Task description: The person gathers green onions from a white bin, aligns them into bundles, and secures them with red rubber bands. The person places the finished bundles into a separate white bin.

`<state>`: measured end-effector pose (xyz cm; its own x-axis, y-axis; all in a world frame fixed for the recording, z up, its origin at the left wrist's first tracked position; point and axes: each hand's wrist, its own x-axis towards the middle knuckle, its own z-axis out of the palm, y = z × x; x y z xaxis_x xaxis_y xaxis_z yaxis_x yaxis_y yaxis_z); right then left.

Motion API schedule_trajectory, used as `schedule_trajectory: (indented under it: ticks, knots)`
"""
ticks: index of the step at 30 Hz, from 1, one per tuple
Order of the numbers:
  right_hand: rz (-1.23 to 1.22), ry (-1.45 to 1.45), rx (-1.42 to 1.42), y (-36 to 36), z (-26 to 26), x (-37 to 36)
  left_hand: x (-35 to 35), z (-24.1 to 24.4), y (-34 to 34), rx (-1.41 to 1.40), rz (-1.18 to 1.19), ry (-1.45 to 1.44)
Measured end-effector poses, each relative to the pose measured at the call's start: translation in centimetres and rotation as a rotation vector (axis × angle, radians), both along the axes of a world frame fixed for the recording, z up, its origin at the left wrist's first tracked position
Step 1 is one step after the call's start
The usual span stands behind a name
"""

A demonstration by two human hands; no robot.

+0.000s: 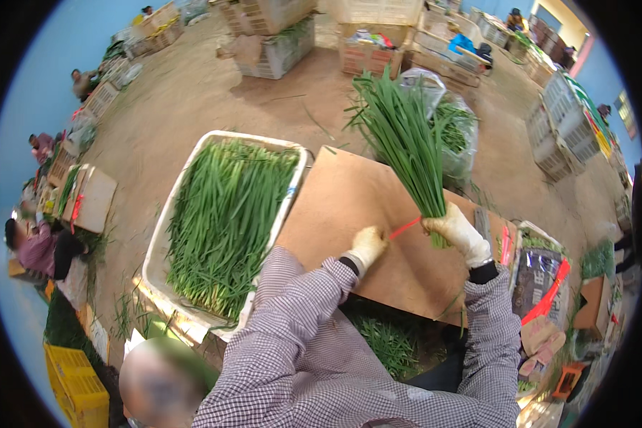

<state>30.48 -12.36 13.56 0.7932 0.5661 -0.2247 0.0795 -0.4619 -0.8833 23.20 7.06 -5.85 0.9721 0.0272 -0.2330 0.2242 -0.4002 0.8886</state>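
Note:
In my gloved right hand [452, 230] is a thick bunch of long green leafy stalks, apparently garlic chives [406, 144]. The bunch leans up and away over the far edge of a brown board [342, 198], its cut ends just below my grip. My left hand [369, 245], also gloved, is a fist closed on one end of a red tie strip [405, 228]. That strip runs taut to the lower part of the bunch at my right hand; how far it wraps round the stalks is hidden. Left of the board stands a white plastic crate [155, 235] filled with more green stalks.
Behind the held bunch sits a clear plastic bag [463, 155] of greens. More red strips [505, 246] lie at the board's right end, beside a crate with a printed bag [537, 278]. Stacked crates [278, 53] stand ahead. A person [43, 246] sits at far left.

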Motion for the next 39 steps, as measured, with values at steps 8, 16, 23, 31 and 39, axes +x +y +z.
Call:
schedule_trajectory:
  ticks: [8, 16, 23, 31, 39]
  knots:
    - [0.013, -0.761, -0.706, -1.7, -14.7, -0.2, -4.1, -2.0, -4.5, -0.725, -0.031, 0.326]
    - [0.110, -0.622, -0.978, -0.8, -6.4, -4.6, -6.8, 9.7, 20.2, -0.266, 0.643, -0.356]
    - [-0.035, -0.580, -0.177, 2.9, -7.6, -12.8, -5.1, 2.3, 32.4, 0.901, 0.737, -0.273]
    - [-0.018, -0.525, -0.158, 5.6, -6.6, -15.8, -2.5, 0.6, 28.5, 1.131, 0.769, -0.277]
    - [0.148, -0.670, -0.138, 8.0, -5.7, -16.2, -0.1, -0.8, 29.2, 1.094, 0.788, -0.193]
